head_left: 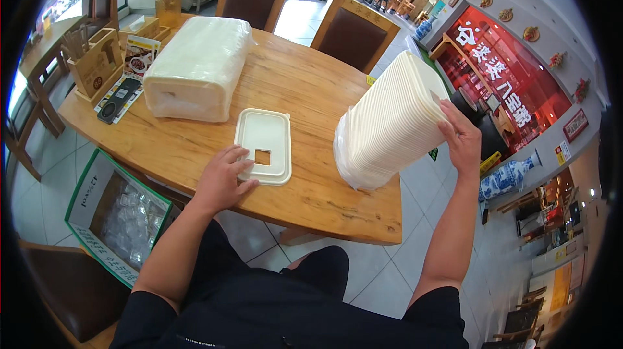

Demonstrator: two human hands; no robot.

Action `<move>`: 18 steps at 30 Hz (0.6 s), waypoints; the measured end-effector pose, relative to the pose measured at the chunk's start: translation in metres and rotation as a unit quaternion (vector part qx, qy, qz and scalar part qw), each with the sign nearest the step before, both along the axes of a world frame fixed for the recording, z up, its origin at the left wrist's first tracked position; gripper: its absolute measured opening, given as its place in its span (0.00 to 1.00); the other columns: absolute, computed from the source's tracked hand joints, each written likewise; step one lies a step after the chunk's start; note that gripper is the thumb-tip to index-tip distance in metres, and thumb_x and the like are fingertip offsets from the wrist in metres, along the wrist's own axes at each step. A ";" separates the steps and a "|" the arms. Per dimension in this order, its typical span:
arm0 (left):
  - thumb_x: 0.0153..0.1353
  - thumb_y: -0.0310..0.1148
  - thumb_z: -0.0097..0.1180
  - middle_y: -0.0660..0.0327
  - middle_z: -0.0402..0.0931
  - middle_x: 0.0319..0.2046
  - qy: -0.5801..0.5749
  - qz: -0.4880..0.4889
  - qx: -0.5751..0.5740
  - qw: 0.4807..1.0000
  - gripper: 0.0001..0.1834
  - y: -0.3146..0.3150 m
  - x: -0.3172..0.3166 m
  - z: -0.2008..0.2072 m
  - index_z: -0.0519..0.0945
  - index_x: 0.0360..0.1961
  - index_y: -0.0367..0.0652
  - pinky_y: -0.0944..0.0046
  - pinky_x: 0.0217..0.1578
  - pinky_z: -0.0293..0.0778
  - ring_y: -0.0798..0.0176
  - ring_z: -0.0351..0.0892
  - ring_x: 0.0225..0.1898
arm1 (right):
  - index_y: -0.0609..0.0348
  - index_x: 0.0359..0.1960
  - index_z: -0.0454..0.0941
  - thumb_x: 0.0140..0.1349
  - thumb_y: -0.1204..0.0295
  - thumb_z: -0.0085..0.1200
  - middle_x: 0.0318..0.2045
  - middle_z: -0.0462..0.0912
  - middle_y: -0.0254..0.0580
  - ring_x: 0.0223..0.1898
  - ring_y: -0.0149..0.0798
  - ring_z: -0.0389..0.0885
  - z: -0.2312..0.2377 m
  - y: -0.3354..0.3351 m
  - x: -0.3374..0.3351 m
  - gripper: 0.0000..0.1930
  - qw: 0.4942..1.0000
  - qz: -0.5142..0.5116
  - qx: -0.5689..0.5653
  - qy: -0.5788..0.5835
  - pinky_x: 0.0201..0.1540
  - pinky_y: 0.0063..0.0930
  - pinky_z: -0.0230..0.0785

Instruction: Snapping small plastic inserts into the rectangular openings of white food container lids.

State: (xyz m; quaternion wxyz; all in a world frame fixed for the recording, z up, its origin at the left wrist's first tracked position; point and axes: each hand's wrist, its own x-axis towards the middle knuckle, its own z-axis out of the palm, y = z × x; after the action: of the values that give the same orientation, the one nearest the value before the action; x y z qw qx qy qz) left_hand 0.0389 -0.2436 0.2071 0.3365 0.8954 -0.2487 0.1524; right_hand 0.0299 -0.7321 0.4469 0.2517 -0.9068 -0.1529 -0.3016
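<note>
A cream-white plastic lid, rectangular with rounded corners, lies flat on the wooden table; wood colour shows through its small square opening. My left hand rests at the lid's near left edge, fingers spread and touching the rim. To the right stands a tall stack of matching lids, leaning slightly, with clear plastic wrap bunched round its base. My right hand is at the stack's upper right end, its thumb and fingers around the edge of the topmost lid. The fingertips there are partly hidden.
A plastic-wrapped pale block sits at the far left of the table. Beside it are a wooden utensil holder, a black device and a jar. An open box of clear plastic pieces stands below left. Chairs line the far side.
</note>
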 end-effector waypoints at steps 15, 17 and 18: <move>0.60 0.37 0.75 0.49 0.83 0.62 -0.038 -0.027 -0.099 0.994 0.17 0.001 -0.008 0.002 0.90 0.48 0.41 0.49 0.71 0.73 0.45 0.76 0.71 | 0.65 0.49 0.87 0.70 0.75 0.63 0.48 0.89 0.52 0.52 0.57 0.88 -0.097 0.157 -0.020 0.09 0.950 0.111 -0.138 -0.258 0.56 0.47 0.81; 0.62 0.33 0.72 0.49 0.84 0.58 -0.100 0.017 -0.187 0.977 0.13 0.014 -0.023 0.010 0.89 0.44 0.39 0.49 0.67 0.75 0.43 0.78 0.67 | 0.63 0.40 0.86 0.69 0.76 0.63 0.38 0.86 0.50 0.41 0.54 0.86 -0.145 0.199 -0.003 0.03 0.965 0.185 -0.080 -0.171 0.45 0.46 0.79; 0.62 0.32 0.70 0.48 0.84 0.55 -0.120 0.038 -0.227 0.966 0.10 0.030 -0.032 0.014 0.88 0.42 0.38 0.50 0.65 0.76 0.42 0.80 0.64 | 0.62 0.36 0.85 0.68 0.76 0.63 0.34 0.83 0.49 0.36 0.53 0.83 -0.166 0.212 0.004 0.03 0.976 0.182 -0.067 -0.101 0.40 0.46 0.77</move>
State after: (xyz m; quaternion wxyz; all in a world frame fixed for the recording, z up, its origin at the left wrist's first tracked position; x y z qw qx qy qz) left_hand 0.0068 -0.2133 0.2210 0.4926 0.7795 -0.2119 0.3236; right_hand 0.0336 -0.5200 0.2811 0.2240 -0.8436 -0.3598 -0.3298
